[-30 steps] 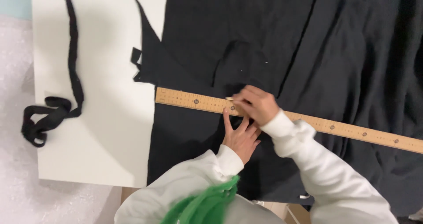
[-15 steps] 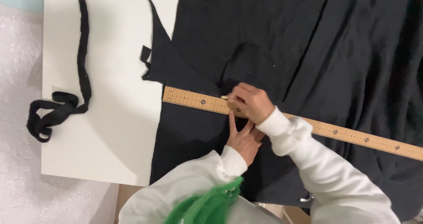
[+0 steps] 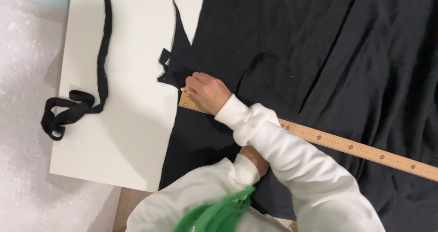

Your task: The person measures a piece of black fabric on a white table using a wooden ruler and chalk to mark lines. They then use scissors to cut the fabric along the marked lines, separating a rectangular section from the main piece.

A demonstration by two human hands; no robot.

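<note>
The wooden ruler [image 3: 346, 145] runs diagonally from frame centre down to the lower right across the black fabric [image 3: 296, 45]. The right hand [image 3: 206, 91] sits at its upper-left end, fingers pinching a small pale marker. The left hand [image 3: 255, 158] is mostly hidden; I cannot tell its state.

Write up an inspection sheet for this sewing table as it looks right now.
Surface: white table, right part covered by cloth.
Job's things: black fabric spread flat; wooden ruler lying slantwise across it.
Clutter: black fabric strip trailing down the table, bunched at its lower end.
Hands: right hand at the ruler's left end, pinching a small pale marker; left hand mostly hidden under the right sleeve.
Cables: nothing seen.
Surroundings: white padded sheet left of the table; blurred green thing near the camera.
</note>
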